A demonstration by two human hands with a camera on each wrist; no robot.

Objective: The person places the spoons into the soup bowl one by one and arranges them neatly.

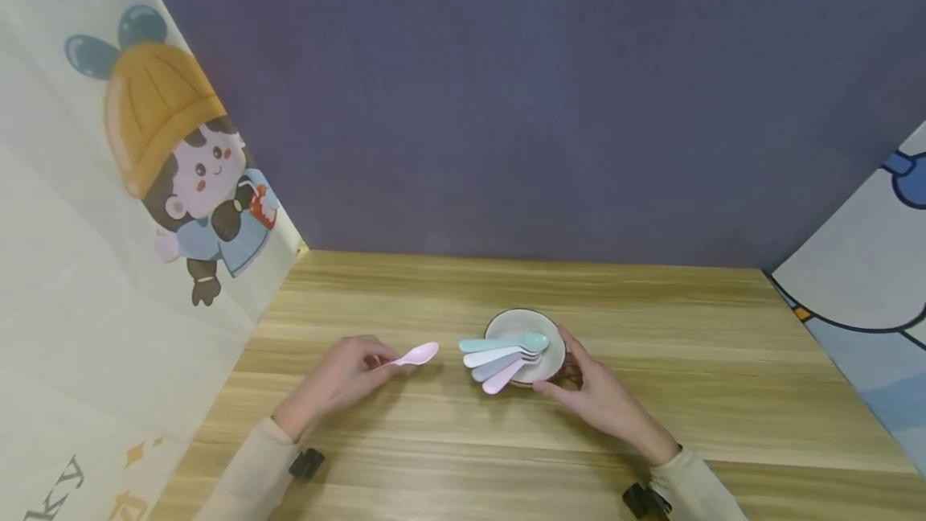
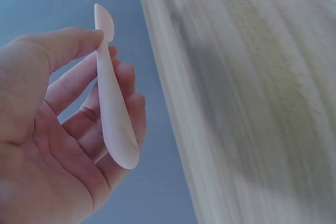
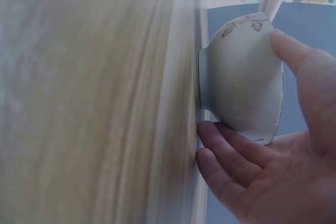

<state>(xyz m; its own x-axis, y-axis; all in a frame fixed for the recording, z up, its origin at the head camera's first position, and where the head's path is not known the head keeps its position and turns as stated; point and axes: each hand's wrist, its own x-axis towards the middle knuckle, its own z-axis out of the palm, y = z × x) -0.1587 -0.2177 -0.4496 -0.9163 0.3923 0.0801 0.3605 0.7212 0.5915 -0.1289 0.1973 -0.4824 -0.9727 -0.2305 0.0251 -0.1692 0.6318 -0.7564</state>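
My left hand [image 1: 347,376] pinches a pink spoon [image 1: 419,354] between thumb and fingers, above the table and left of the bowl. In the left wrist view the thumb presses near the spoon's neck, and the pink handle [image 2: 116,114] runs down across the fingers. A white bowl [image 1: 548,367] with a dark rim stands upright on the table. Several spoons lean in it, their handles over the left rim: a mint one [image 1: 499,344], a white one, a greyish one and a pink one [image 1: 499,379]. My right hand [image 1: 604,396] holds the bowl's right side, thumb at the rim, fingers beneath its flank.
Both hands are over a wood-grain table [image 1: 463,457]. A dark blue-grey panel [image 1: 521,103] rises along the far edge. Cartoon-printed sheets stand at the left [image 1: 72,264] and right [image 1: 861,264]. Black wrist devices [image 1: 307,464] sit at both sleeves.
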